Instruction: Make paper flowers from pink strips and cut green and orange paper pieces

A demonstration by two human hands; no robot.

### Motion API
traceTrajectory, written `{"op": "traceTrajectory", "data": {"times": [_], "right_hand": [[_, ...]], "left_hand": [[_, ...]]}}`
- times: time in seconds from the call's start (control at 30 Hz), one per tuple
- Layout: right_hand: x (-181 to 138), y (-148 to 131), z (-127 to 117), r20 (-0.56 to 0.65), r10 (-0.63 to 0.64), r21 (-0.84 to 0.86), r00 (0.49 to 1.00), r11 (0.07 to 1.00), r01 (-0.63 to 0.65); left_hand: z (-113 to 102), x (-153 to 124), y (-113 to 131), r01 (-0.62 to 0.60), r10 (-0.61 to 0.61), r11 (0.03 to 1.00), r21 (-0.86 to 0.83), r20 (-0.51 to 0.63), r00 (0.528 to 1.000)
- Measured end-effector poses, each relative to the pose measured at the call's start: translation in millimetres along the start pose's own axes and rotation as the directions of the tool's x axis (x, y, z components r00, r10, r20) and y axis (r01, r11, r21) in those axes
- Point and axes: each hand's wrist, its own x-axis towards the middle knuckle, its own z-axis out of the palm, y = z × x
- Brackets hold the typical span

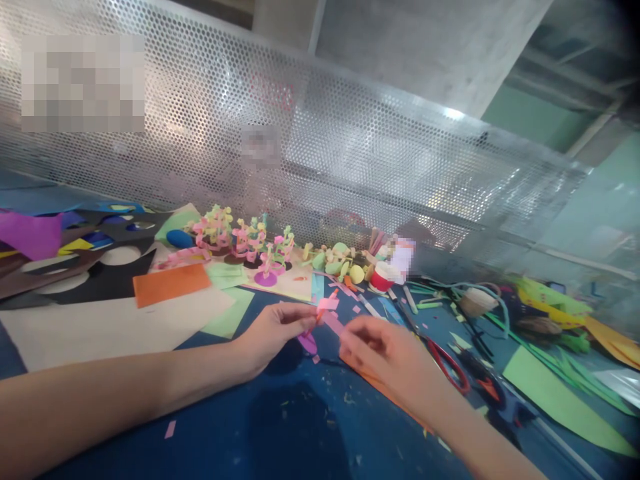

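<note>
Head view: the left hand [277, 330] pinches one end of a pink strip [331, 313] with closed fingertips. The right hand [385, 353] grips the other end, holding it taut just above the table [300, 427]. A purple disc [307, 343] lies beneath. Scissors [450, 367] lie just beside the right hand, within reach. Paper flowers [240, 240] stand well back, apparently out of harm's way.
</note>
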Motion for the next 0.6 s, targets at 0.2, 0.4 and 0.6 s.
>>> {"op": "traceTrajectory", "data": {"times": [0.2, 0.4, 0.6], "right_hand": [[31, 20, -3, -0.049, -0.059, -0.068, 0.997, 0.996, 0.055], [34, 33, 14, -0.077, -0.168, -0.075, 0.983, 0.984, 0.162], [26, 27, 12, -0.088, -0.161, -0.151, 0.983, 0.978, 0.146]], "left_hand": [[1, 0, 3, -0.006, 0.006, 1.000, -0.006, 0.025, 1.000], [0, 1, 1, -0.022, 0.022, 1.000, 0.001, 0.009, 1.000], [0, 1, 1, -0.027, 0.027, 1.000, -0.012, -0.008, 1.000]]}}
